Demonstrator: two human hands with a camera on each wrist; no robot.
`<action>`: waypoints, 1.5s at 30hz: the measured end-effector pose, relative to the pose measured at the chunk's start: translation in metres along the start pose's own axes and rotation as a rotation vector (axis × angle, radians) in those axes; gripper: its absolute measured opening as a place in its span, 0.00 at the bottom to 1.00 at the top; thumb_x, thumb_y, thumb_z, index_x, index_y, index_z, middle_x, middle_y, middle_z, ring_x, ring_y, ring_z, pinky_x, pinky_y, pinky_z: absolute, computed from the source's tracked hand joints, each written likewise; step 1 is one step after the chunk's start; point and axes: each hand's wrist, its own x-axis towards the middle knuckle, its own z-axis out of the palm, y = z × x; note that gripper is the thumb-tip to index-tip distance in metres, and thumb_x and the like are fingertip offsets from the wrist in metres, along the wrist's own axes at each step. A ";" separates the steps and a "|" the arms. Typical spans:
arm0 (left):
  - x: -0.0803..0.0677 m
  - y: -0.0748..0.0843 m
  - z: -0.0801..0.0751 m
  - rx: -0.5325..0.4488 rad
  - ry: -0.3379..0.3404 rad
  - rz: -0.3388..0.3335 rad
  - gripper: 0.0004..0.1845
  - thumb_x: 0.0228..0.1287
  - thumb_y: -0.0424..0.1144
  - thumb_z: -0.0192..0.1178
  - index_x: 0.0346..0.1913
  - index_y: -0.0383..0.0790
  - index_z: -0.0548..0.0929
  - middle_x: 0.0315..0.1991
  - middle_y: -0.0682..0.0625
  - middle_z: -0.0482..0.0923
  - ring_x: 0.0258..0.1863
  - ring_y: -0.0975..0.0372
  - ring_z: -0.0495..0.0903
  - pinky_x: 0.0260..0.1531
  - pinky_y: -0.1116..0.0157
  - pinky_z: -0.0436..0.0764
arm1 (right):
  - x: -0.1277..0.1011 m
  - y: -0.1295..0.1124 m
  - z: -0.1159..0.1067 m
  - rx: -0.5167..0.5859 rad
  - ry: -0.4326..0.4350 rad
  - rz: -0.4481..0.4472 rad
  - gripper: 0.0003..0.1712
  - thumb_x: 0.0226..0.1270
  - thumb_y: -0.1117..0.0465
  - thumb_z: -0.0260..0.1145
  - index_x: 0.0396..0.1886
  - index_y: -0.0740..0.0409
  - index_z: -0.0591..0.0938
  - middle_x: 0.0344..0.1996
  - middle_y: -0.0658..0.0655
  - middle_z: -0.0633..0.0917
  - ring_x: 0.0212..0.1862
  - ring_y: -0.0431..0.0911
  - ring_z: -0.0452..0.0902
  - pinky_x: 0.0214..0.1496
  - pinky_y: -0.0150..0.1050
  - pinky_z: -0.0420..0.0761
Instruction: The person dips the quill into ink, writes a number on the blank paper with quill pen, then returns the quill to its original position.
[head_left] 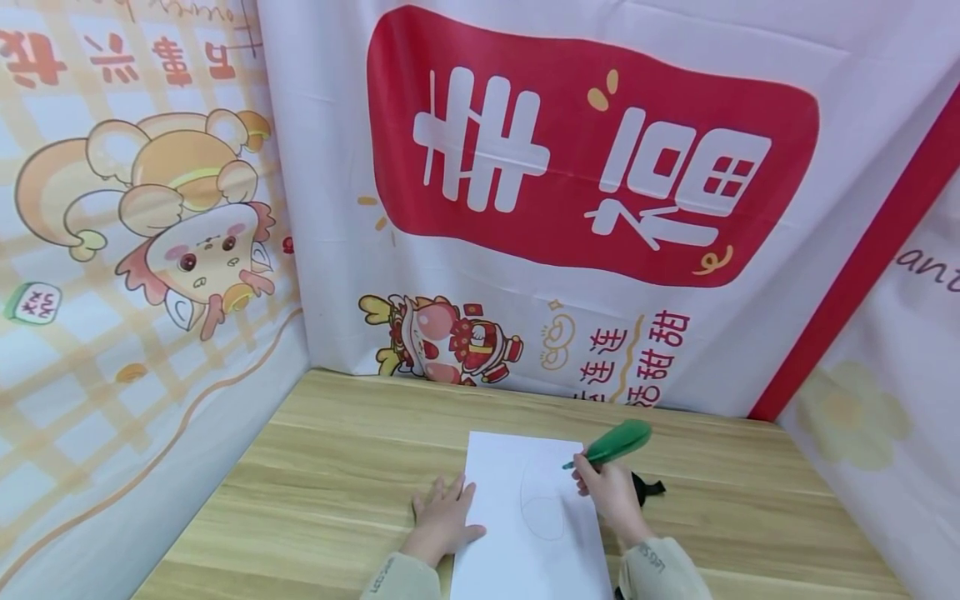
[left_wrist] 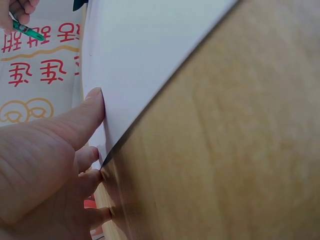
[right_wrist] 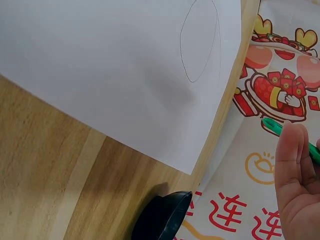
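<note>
A white sheet of paper [head_left: 491, 550] lies on the wooden table, bearing thin, faint curved lines [right_wrist: 181, 42] that form a long rounded outline and a smaller loop. My left hand [head_left: 442, 521] rests with spread fingers at the sheet's left edge, its thumb [left_wrist: 92, 107] on the paper. In my right hand [head_left: 611, 492] a green pen with a broad leaf-like end [head_left: 622, 440] is pinched between thumb and fingers. Its tip points left, over the upper right part of the sheet. The left wrist view also catches the pen's green tip end [left_wrist: 30, 32] at top left.
Beside the right hand, a black cup-shaped object [right_wrist: 162, 215] stands on the table [head_left: 300, 492] off the sheet's right edge. A printed white cloth [head_left: 330, 250] hangs behind the table, with more cloth [head_left: 67, 367] along the left and right sides.
</note>
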 end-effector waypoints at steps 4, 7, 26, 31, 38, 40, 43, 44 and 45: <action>0.000 0.001 -0.001 -0.007 -0.009 -0.005 0.35 0.57 0.50 0.61 0.63 0.35 0.68 0.66 0.37 0.58 0.65 0.37 0.49 0.53 0.30 0.43 | 0.002 0.002 -0.003 -0.012 0.002 0.013 0.08 0.68 0.63 0.57 0.36 0.66 0.75 0.25 0.62 0.80 0.28 0.53 0.78 0.29 0.39 0.82; 0.000 0.002 -0.001 0.004 -0.010 -0.005 0.35 0.57 0.51 0.61 0.64 0.35 0.68 0.66 0.38 0.58 0.65 0.37 0.49 0.53 0.30 0.43 | 0.004 0.003 -0.006 -0.010 0.010 0.024 0.10 0.68 0.62 0.57 0.36 0.66 0.76 0.25 0.61 0.80 0.28 0.52 0.77 0.29 0.39 0.82; 0.002 0.000 0.002 0.006 -0.014 -0.007 0.35 0.57 0.52 0.61 0.64 0.36 0.67 0.67 0.38 0.58 0.65 0.37 0.48 0.54 0.30 0.42 | 0.010 0.005 -0.024 0.013 0.047 0.042 0.09 0.68 0.64 0.55 0.35 0.69 0.75 0.25 0.64 0.79 0.26 0.52 0.76 0.30 0.45 0.81; 0.003 0.000 0.003 0.014 -0.016 -0.012 0.35 0.57 0.52 0.61 0.64 0.37 0.67 0.67 0.39 0.57 0.65 0.37 0.48 0.54 0.30 0.42 | 0.011 0.005 -0.029 0.004 0.059 0.036 0.10 0.68 0.65 0.55 0.36 0.71 0.75 0.21 0.59 0.78 0.23 0.48 0.75 0.30 0.46 0.82; 0.002 0.002 0.002 0.000 -0.019 -0.020 0.35 0.57 0.51 0.61 0.64 0.36 0.67 0.67 0.38 0.57 0.65 0.37 0.48 0.54 0.30 0.41 | 0.013 0.010 -0.035 0.010 0.080 0.026 0.09 0.67 0.66 0.55 0.36 0.71 0.75 0.23 0.63 0.79 0.23 0.49 0.75 0.25 0.38 0.80; 0.003 0.002 0.002 -0.003 -0.019 -0.021 0.35 0.57 0.51 0.61 0.64 0.36 0.67 0.67 0.38 0.57 0.65 0.37 0.48 0.54 0.30 0.41 | 0.014 0.012 -0.036 0.022 0.087 0.025 0.09 0.67 0.66 0.55 0.36 0.71 0.75 0.23 0.64 0.79 0.22 0.48 0.75 0.23 0.36 0.80; 0.004 0.002 0.002 -0.003 -0.018 -0.022 0.35 0.57 0.51 0.61 0.64 0.36 0.67 0.67 0.38 0.57 0.65 0.37 0.48 0.53 0.30 0.42 | 0.015 0.015 -0.039 0.035 0.100 0.021 0.09 0.66 0.67 0.56 0.35 0.72 0.75 0.22 0.62 0.79 0.21 0.47 0.75 0.22 0.36 0.79; 0.004 0.002 0.002 -0.003 -0.018 -0.022 0.35 0.57 0.51 0.61 0.64 0.36 0.67 0.67 0.38 0.57 0.65 0.37 0.48 0.53 0.30 0.42 | 0.015 0.016 -0.040 0.036 0.103 0.020 0.09 0.66 0.67 0.56 0.35 0.72 0.75 0.21 0.62 0.79 0.21 0.47 0.75 0.22 0.36 0.79; 0.004 0.002 0.003 -0.002 -0.019 -0.022 0.35 0.57 0.51 0.61 0.64 0.36 0.67 0.67 0.38 0.58 0.65 0.37 0.48 0.53 0.30 0.42 | 0.015 0.017 -0.041 0.035 0.106 0.020 0.09 0.66 0.67 0.56 0.35 0.72 0.74 0.21 0.61 0.79 0.21 0.48 0.75 0.22 0.36 0.79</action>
